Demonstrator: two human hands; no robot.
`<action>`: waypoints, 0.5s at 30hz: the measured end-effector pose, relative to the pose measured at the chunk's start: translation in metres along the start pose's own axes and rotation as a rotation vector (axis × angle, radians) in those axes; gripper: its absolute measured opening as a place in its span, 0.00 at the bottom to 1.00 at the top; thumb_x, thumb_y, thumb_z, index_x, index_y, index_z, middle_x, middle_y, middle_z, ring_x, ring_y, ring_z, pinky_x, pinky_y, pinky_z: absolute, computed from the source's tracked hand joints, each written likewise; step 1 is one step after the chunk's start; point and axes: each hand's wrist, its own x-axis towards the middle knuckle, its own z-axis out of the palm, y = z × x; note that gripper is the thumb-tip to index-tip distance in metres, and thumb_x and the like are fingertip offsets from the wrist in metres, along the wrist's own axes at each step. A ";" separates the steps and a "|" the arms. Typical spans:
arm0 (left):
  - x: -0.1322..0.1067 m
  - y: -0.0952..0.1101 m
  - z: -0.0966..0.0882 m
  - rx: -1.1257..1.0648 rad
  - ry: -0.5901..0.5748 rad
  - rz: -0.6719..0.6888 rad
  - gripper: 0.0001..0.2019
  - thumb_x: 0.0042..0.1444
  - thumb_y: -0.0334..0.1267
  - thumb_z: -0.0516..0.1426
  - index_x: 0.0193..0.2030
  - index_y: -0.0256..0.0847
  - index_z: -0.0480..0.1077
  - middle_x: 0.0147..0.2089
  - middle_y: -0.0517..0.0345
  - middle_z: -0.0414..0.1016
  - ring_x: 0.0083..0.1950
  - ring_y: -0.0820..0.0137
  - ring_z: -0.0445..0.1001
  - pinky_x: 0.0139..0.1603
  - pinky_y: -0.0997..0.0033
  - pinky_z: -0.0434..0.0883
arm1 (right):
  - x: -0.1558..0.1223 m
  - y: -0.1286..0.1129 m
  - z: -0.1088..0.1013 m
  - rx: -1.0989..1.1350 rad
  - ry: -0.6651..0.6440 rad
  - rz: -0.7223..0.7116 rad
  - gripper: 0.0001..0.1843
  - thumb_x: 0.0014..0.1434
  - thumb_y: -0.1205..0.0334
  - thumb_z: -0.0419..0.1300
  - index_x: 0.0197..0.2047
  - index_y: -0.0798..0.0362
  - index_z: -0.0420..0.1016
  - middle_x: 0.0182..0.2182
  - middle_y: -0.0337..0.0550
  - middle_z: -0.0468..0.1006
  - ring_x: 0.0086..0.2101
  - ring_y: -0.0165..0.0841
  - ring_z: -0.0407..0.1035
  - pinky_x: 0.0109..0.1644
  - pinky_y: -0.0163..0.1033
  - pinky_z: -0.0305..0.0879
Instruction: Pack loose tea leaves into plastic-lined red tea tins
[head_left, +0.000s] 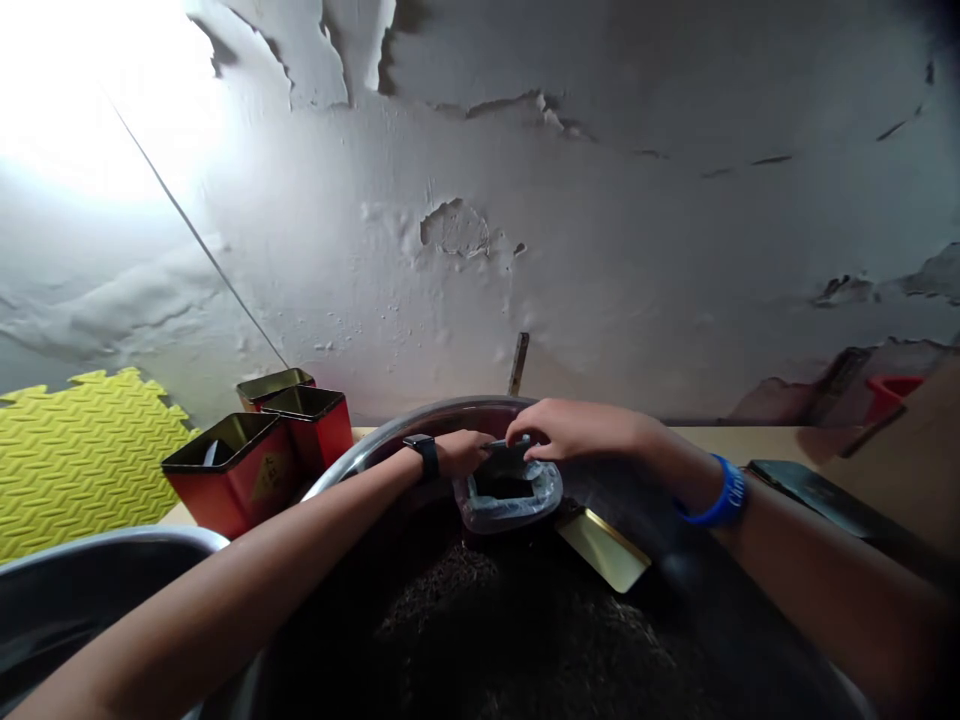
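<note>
A large metal basin (360, 455) in front of me holds a heap of dark loose tea (487, 620). Standing in the tea is a container lined with a clear plastic bag (510, 500), its mouth open. My left hand (459, 452), with a black watch on the wrist, grips the bag's far left rim, fingers closed. My right hand (574, 428), with a blue wristband, pinches the far rim next to it. A gold scoop (604, 548) lies in the tea right of the bag.
Three open red tins (259, 470) stand to the left of the basin. A second metal basin (90, 590) is at the lower left. A yellow foam mat (82, 450) lies left. A peeling wall stands close behind. Dark flat items (810, 490) lie on the right.
</note>
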 end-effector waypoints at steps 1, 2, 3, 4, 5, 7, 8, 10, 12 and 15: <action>0.001 -0.001 0.000 -0.003 0.000 0.000 0.14 0.57 0.36 0.46 0.45 0.38 0.67 0.43 0.54 0.73 0.38 0.69 0.69 0.39 0.72 0.64 | -0.006 0.001 0.000 0.027 0.040 0.041 0.13 0.53 0.62 0.54 0.41 0.50 0.73 0.36 0.42 0.75 0.33 0.29 0.67 0.35 0.33 0.58; 0.001 -0.002 0.001 -0.005 0.001 -0.002 0.14 0.57 0.37 0.46 0.45 0.38 0.67 0.42 0.53 0.73 0.38 0.68 0.69 0.38 0.72 0.64 | -0.012 0.004 0.002 0.047 0.098 0.108 0.12 0.54 0.60 0.53 0.40 0.50 0.73 0.34 0.41 0.75 0.32 0.29 0.67 0.34 0.32 0.58; 0.002 -0.003 0.001 -0.007 0.005 -0.004 0.13 0.57 0.37 0.46 0.44 0.37 0.67 0.42 0.53 0.73 0.38 0.68 0.69 0.38 0.72 0.64 | -0.017 0.008 0.004 0.053 0.185 0.195 0.12 0.55 0.58 0.52 0.38 0.50 0.73 0.32 0.41 0.75 0.30 0.28 0.67 0.32 0.32 0.58; 0.002 -0.004 0.002 -0.007 0.009 -0.007 0.13 0.57 0.36 0.46 0.43 0.36 0.67 0.41 0.53 0.73 0.38 0.69 0.69 0.38 0.73 0.64 | -0.021 0.016 0.007 0.042 0.296 0.291 0.13 0.55 0.56 0.51 0.36 0.50 0.73 0.31 0.41 0.75 0.29 0.28 0.67 0.31 0.32 0.57; 0.003 -0.005 0.003 -0.006 0.011 -0.009 0.12 0.57 0.36 0.46 0.42 0.36 0.68 0.40 0.53 0.73 0.38 0.69 0.69 0.38 0.73 0.64 | -0.024 0.026 0.010 0.026 0.419 0.383 0.14 0.56 0.54 0.50 0.35 0.51 0.73 0.30 0.42 0.75 0.28 0.29 0.67 0.30 0.32 0.57; 0.003 -0.006 0.004 0.004 0.017 -0.027 0.12 0.57 0.36 0.46 0.41 0.35 0.67 0.38 0.53 0.73 0.37 0.69 0.69 0.38 0.73 0.64 | -0.029 0.055 0.020 0.004 0.646 0.532 0.16 0.55 0.51 0.50 0.34 0.52 0.72 0.28 0.42 0.75 0.27 0.29 0.67 0.30 0.33 0.57; 0.004 -0.006 0.004 0.013 0.020 -0.042 0.12 0.57 0.36 0.46 0.41 0.35 0.67 0.38 0.52 0.73 0.37 0.68 0.69 0.38 0.72 0.64 | -0.030 0.072 0.026 0.053 0.710 0.578 0.17 0.56 0.51 0.48 0.36 0.53 0.71 0.29 0.43 0.75 0.27 0.28 0.67 0.30 0.32 0.58; 0.004 -0.006 0.003 0.028 0.020 -0.065 0.13 0.57 0.36 0.46 0.42 0.35 0.67 0.40 0.52 0.73 0.38 0.67 0.70 0.39 0.71 0.64 | -0.033 0.105 0.040 0.210 0.714 0.691 0.19 0.59 0.53 0.44 0.37 0.55 0.69 0.29 0.44 0.75 0.24 0.26 0.67 0.28 0.31 0.60; 0.004 -0.005 0.003 0.032 0.014 -0.073 0.13 0.56 0.36 0.46 0.44 0.36 0.67 0.42 0.52 0.73 0.40 0.66 0.70 0.40 0.71 0.64 | -0.034 0.130 0.058 0.317 0.543 0.723 0.17 0.59 0.56 0.44 0.37 0.57 0.69 0.28 0.46 0.75 0.22 0.26 0.67 0.26 0.30 0.60; 0.004 -0.005 0.002 0.029 -0.001 -0.062 0.14 0.56 0.36 0.46 0.46 0.37 0.67 0.43 0.53 0.73 0.42 0.67 0.70 0.42 0.72 0.64 | -0.030 0.143 0.084 0.348 0.373 0.698 0.11 0.54 0.59 0.52 0.32 0.58 0.71 0.23 0.44 0.74 0.19 0.26 0.66 0.24 0.30 0.61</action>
